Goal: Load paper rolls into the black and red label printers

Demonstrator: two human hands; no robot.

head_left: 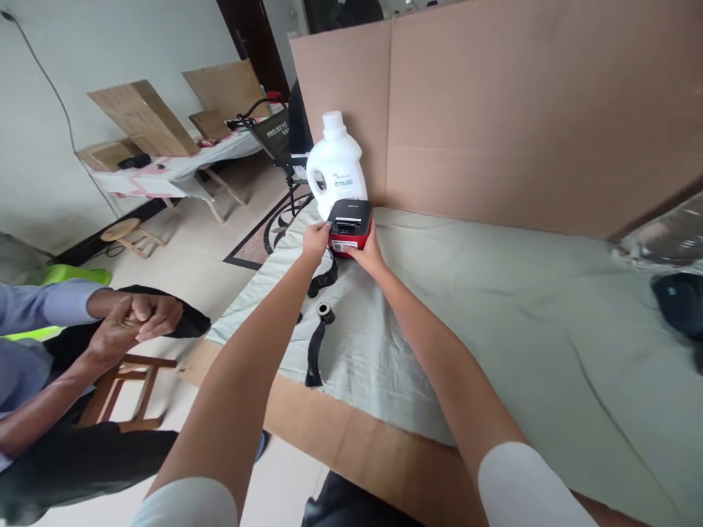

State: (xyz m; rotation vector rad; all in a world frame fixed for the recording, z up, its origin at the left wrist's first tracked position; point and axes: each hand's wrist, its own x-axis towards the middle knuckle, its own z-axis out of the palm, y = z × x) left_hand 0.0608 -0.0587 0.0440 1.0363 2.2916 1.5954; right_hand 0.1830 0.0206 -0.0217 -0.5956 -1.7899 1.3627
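Observation:
A small red-and-black receipt printer (352, 214) with a slot in its top sits at the far end of the cloth-covered table. My left hand (316, 240) grips its left side near the front corner. On the other side, my right hand (370, 253) is wrapped round the right edge, thumb across the labelled front. Behind the printer stands a white detergent bottle (336, 168) with a handle. Nearer to me lies a roll of black tape (325, 313), its loose strip trailing toward the table edge. A black curled strap (324, 281) lies just below my left hand, partly hidden by it.
A tall cardboard panel (494, 117) stands along the table's back. At left, a seated person's clasped hands (137, 322) are near the table corner. Black objects (679, 304) lie at far right. Beyond are a folding chair (272, 135) and a low stool (132, 234).

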